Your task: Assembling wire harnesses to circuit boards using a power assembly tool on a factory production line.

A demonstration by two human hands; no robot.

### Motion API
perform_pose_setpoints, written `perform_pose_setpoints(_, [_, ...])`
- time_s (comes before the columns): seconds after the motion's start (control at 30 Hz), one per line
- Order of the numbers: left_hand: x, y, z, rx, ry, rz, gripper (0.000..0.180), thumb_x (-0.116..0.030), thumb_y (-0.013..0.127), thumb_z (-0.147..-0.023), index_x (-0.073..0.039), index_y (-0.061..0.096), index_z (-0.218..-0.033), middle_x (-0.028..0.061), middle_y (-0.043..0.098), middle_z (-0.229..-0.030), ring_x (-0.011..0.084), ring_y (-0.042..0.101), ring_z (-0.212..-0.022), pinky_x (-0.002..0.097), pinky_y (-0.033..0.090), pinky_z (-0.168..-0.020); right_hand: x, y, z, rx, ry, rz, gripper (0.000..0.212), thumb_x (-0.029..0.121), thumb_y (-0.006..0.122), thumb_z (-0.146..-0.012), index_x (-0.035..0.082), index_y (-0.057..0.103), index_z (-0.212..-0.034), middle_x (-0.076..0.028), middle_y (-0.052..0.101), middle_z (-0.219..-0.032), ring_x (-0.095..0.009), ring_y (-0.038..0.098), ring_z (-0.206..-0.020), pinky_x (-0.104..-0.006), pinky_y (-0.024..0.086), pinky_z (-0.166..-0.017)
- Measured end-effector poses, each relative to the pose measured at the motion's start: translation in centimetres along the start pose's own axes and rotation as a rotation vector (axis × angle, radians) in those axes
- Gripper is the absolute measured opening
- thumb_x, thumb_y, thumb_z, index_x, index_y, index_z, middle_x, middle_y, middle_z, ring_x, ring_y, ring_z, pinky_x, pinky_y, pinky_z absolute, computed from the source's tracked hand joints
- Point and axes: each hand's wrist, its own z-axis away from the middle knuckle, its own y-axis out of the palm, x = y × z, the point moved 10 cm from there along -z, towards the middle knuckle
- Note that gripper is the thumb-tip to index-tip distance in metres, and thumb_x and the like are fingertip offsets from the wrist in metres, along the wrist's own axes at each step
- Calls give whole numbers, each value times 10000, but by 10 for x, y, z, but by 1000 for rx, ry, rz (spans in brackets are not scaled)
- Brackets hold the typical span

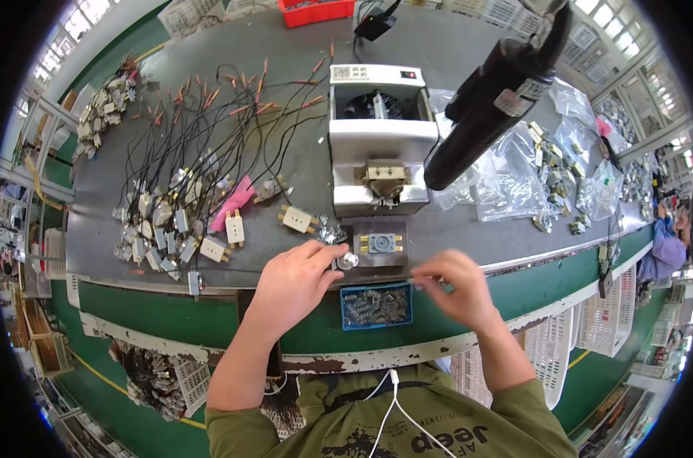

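Note:
My left hand (294, 281) is at the table's front edge, thumb and forefinger closed on a small round silvery part (348, 261). Just right of it, a grey square switch body (381, 243) with brass terminals lies on a flat metal plate (392, 259). My right hand (459, 288) hovers right of the plate with thumb and fingers pinched together. Whatever its fingertips hold is too small and blurred to make out. Between my hands, in front of the plate, a blue tray (343, 309) contains many small metal springs. More small shiny parts (330, 231) lie by my left fingertips.
A white-and-grey machine (381, 141) stands behind the plate, beside a black cylindrical tool (488, 107). Cream sockets (234, 229) with black wires (201, 137) cover the left side, near a pink piece (236, 203). Clear plastic bags (510, 183) and metal parts (558, 172) lie right.

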Motion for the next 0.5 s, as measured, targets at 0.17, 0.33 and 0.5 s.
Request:
perform_pose_setpoints(0.17, [0, 0, 1, 20, -18, 23, 342, -186, 768, -836, -109, 697, -1161, 58, 654, -906, 247, 641, -726, 352, 526, -658, -79, -55, -34, -364, 113, 339, 147, 46, 668, -875, 66, 705, -1016, -140, 684, -881, -334, 665, -788, -421, 538, -709])
perform_pose_setpoints(0.33, [-3, 0, -2, 19, -18, 46, 344, -178, 776, -828, -100, 703, -1156, 61, 662, -925, 246, 638, -701, 346, 525, -644, -104, -46, -63, -259, 143, 597, 171, 89, 623, -880, 82, 677, -1042, -193, 675, -855, -389, 661, -776, -485, 532, -705])
perform_pose_setpoints(0.5, [2, 2, -1, 30, -32, 38, 354, -174, 781, -825, -100, 703, -1163, 60, 666, -933, 241, 641, -704, 342, 527, -648, -113, -41, -68, -216, 175, 655, 141, 162, 631, -873, 80, 653, -986, -198, 658, -797, -402, 659, -751, -498, 531, -681])
